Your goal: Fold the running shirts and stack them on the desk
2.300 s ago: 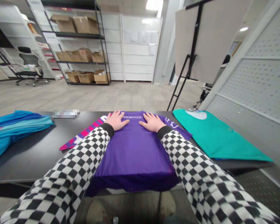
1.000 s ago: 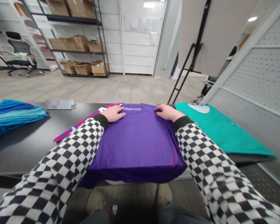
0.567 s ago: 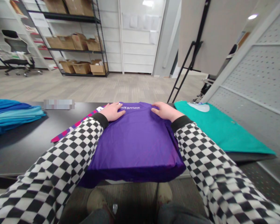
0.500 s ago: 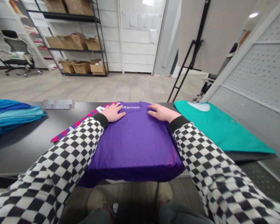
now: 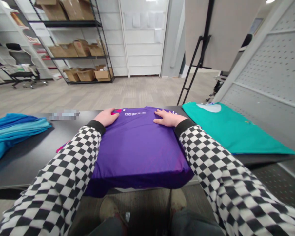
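A purple shirt (image 5: 140, 144) with white printing near its collar lies spread on the dark table, its lower end hanging over the near edge. My left hand (image 5: 107, 117) rests at the shirt's upper left, beside a bit of pink and white patterned sleeve, its fingers partly spread. At the upper right, my right hand (image 5: 168, 118) lies on the fabric with its fingers apart. Neither hand grips anything that shows. More of the pink sleeve peeks out beyond my left forearm.
On the right of the table (image 5: 64, 126) lies a teal shirt (image 5: 238, 131). Blue cloth (image 5: 17, 132) is bunched at the far left, near a small blurred item (image 5: 64, 114). A perforated panel (image 5: 272, 65) stands at the right, and shelves with cardboard boxes (image 5: 86, 73) stand behind.
My left hand has moved left, off the printing, to the shirt's upper left. Less of the pink sleeve shows now. My right hand stays near the same spot, and the view has shifted slightly.
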`<action>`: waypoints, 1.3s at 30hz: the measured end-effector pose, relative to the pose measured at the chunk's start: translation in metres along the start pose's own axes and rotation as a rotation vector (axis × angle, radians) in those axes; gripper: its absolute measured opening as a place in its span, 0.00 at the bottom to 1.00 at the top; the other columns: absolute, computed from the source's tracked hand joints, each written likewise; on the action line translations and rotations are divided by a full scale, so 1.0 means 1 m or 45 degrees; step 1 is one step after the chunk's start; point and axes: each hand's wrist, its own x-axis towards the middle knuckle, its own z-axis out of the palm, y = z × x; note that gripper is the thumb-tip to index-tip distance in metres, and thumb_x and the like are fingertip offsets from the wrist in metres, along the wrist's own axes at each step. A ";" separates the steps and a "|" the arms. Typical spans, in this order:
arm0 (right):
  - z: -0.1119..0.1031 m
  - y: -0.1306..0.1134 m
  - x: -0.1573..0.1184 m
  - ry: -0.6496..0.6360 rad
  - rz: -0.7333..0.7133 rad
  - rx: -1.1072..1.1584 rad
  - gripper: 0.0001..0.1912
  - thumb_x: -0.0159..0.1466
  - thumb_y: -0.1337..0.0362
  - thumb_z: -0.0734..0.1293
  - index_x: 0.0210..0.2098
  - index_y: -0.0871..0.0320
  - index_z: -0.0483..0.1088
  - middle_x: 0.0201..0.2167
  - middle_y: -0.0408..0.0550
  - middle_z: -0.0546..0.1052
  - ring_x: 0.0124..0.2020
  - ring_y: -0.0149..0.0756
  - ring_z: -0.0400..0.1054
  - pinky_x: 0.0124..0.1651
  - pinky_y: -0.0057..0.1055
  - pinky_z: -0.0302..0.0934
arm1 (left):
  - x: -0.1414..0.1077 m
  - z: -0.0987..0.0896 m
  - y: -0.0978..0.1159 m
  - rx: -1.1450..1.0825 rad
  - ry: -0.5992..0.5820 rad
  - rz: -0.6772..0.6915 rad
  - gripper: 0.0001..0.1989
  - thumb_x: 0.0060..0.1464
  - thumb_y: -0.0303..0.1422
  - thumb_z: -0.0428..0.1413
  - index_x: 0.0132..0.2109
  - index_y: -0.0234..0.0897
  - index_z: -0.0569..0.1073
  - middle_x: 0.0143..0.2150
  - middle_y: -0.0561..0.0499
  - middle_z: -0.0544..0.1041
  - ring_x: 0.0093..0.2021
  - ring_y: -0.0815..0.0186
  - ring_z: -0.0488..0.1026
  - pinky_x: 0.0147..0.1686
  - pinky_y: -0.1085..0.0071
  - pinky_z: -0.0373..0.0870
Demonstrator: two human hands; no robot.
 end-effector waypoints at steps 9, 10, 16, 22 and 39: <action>0.005 0.002 0.008 -0.002 0.007 -0.023 0.50 0.71 0.29 0.61 0.84 0.48 0.58 0.86 0.51 0.52 0.87 0.61 0.40 0.86 0.62 0.36 | -0.079 -0.078 -0.089 0.062 0.143 -0.166 0.32 0.74 0.48 0.49 0.72 0.35 0.77 0.71 0.44 0.80 0.69 0.50 0.77 0.74 0.60 0.67; 0.007 0.003 0.010 0.006 0.010 -0.026 0.49 0.72 0.30 0.61 0.83 0.49 0.58 0.86 0.51 0.53 0.87 0.62 0.41 0.86 0.63 0.37 | -0.096 -0.080 -0.097 0.080 0.087 -0.159 0.31 0.73 0.48 0.49 0.71 0.37 0.79 0.70 0.45 0.81 0.68 0.50 0.77 0.74 0.60 0.67; 0.013 0.009 0.019 0.037 0.031 -0.056 0.48 0.72 0.33 0.59 0.84 0.49 0.58 0.86 0.52 0.52 0.86 0.62 0.42 0.84 0.70 0.37 | -0.162 -0.071 -0.123 0.063 -0.084 -0.157 0.33 0.66 0.55 0.52 0.67 0.42 0.82 0.73 0.44 0.78 0.74 0.50 0.74 0.75 0.62 0.67; 0.012 0.009 0.018 0.055 0.025 -0.070 0.48 0.71 0.31 0.59 0.83 0.46 0.60 0.86 0.50 0.52 0.86 0.66 0.43 0.83 0.73 0.39 | -0.146 -0.075 -0.120 -0.044 -0.115 -0.372 0.16 0.59 0.49 0.63 0.43 0.41 0.82 0.40 0.46 0.86 0.41 0.56 0.82 0.37 0.68 0.78; 0.013 0.008 0.018 0.048 0.010 -0.065 0.47 0.72 0.34 0.59 0.83 0.51 0.60 0.86 0.53 0.53 0.86 0.63 0.42 0.85 0.65 0.38 | -0.143 -0.113 -0.136 -0.486 -0.644 -0.643 0.25 0.40 0.54 0.73 0.39 0.44 0.80 0.29 0.52 0.76 0.26 0.65 0.71 0.25 0.71 0.66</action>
